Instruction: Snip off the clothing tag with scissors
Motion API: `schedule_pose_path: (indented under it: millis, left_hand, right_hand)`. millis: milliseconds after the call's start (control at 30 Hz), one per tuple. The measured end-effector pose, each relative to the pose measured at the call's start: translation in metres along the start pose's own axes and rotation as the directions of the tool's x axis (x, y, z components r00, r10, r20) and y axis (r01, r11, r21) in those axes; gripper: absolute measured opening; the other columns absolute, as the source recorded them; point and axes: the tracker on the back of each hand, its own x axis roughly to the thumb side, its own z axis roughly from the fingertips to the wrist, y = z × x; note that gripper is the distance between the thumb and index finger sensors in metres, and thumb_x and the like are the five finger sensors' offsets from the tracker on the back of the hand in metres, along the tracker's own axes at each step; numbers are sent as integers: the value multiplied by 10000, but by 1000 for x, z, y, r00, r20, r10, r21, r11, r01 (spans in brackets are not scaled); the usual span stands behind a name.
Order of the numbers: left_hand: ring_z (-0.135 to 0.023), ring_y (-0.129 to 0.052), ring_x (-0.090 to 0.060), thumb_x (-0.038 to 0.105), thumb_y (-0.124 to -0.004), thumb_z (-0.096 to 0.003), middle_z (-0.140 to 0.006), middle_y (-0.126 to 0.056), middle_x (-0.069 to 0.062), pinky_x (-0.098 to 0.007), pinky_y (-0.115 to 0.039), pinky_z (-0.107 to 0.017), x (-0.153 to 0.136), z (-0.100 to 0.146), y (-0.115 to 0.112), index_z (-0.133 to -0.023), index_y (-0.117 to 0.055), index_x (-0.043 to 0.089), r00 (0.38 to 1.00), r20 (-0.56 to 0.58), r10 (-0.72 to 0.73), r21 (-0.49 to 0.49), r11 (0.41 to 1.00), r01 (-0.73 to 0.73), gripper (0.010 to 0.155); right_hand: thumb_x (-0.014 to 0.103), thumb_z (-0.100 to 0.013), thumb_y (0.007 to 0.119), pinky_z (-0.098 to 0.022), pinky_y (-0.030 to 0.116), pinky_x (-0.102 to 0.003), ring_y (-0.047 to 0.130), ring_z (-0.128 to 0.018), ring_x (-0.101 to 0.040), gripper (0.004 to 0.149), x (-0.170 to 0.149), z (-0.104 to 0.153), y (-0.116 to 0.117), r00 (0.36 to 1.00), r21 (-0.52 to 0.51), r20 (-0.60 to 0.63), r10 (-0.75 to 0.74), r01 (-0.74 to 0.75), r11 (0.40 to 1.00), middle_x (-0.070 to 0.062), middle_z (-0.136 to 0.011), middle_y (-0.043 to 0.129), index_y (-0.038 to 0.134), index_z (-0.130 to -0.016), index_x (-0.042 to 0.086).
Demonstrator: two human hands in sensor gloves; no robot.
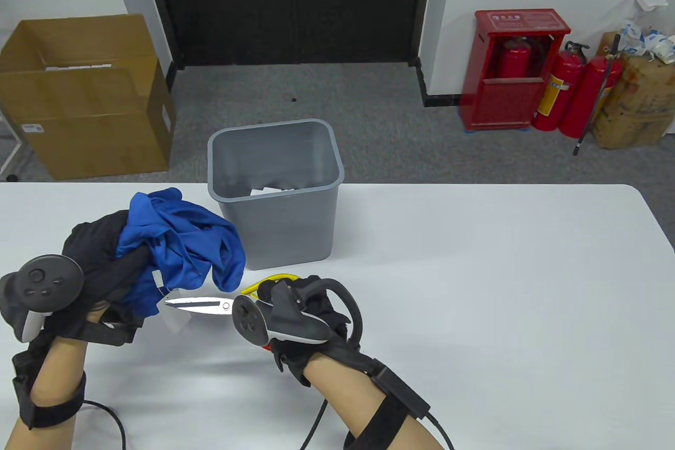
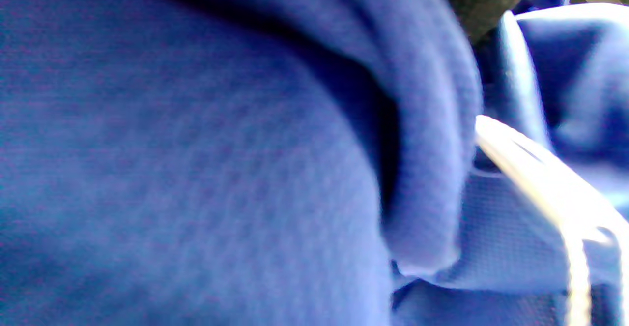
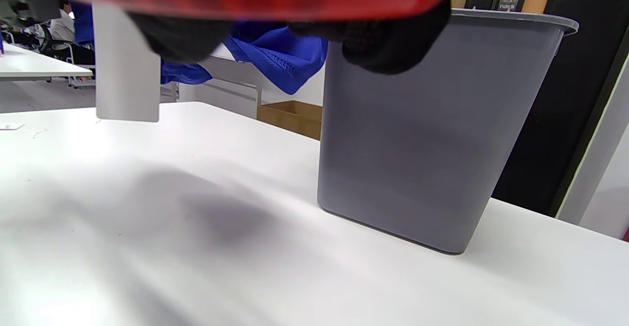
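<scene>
Right hand (image 1: 306, 313) held scissors (image 1: 200, 305), blades narrow, long way pointing left at white tag (image 1: 171, 313). Tag hung under blue shirt (image 1: 179, 244), bunched in left hand (image 1: 79, 281). Right hand nearer tag.

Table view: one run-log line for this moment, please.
left hand grips blue garment | right hand holds scissors | blades at hanging tag | bin behind

On the table (image 1: 474, 270), the bin (image 1: 274, 197) stands upper centre. Lower left, the garment (image 1: 179, 244) sits bunched above the tag (image 1: 174, 315); the scissors (image 1: 200, 305) lie just right, blades apparently reaching the tag.
</scene>
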Motion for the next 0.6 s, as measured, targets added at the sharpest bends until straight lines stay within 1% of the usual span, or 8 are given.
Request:
schedule_pose_path:
  millis: [33, 67, 167, 333, 600]
  left_hand:
    - [-1035, -850, -252, 570, -876, -573, -1087, -797, 98, -691, -516, -812, 0, 0, -1, -1045, -668, 382, 1000, 0, -4, -1, 1000, 4, 550]
    - [-1034, -851, -254, 569, -877, -573, -1087, -797, 96, -692, -516, -812, 0, 0, -2, -1045, -669, 382, 1000, -1, -6, -1, 1000, 6, 548]
    - [-1029, -855, -252, 571, -879, -571, -1077, -805, 94, -694, -513, -811, 1, 0, -5, -1042, -673, 377, 1000, -4, -19, -5, 1000, 19, 550]
    - [-1014, -865, -245, 579, -880, -568, -1054, -820, 85, -698, -508, -811, 2, 0, -9, -1033, -683, 369, 999, -4, -36, -7, 999, 36, 548]
    - [-1010, -866, -242, 580, -879, -569, -1049, -821, 81, -701, -500, -812, 3, 0, -10, -1034, -681, 367, 999, -9, -43, -9, 999, 43, 549]
  right_hand:
    - [557, -379, 760, -333, 646, -525, 910, -512, -275, 762, 0, -3, 0, 1000, 30, 0, -8, 8, 1000, -77, -749, 785, 467, -874, 57]
    - [576, -368, 755, -339, 646, -522, 905, -522, -273, 784, 1, -5, 1, 1000, 39, 2, -12, 11, 999, -75, -757, 778, 458, -879, 60]
    - [588, -372, 753, -339, 648, -521, 907, -521, -277, 787, 2, -10, 3, 1000, 55, 10, -4, 3, 998, -82, -757, 780, 464, -881, 61]
    - [592, -371, 752, -335, 650, -519, 908, -516, -278, 787, 1, -16, 6, 1000, 57, 5, -1, 0, 998, -85, -753, 783, 469, -880, 61]
    - [599, -366, 756, -330, 656, -516, 915, -508, -277, 789, -7, -14, 3, 1000, 49, -15, 3, -2, 999, -84, -746, 790, 480, -876, 65]
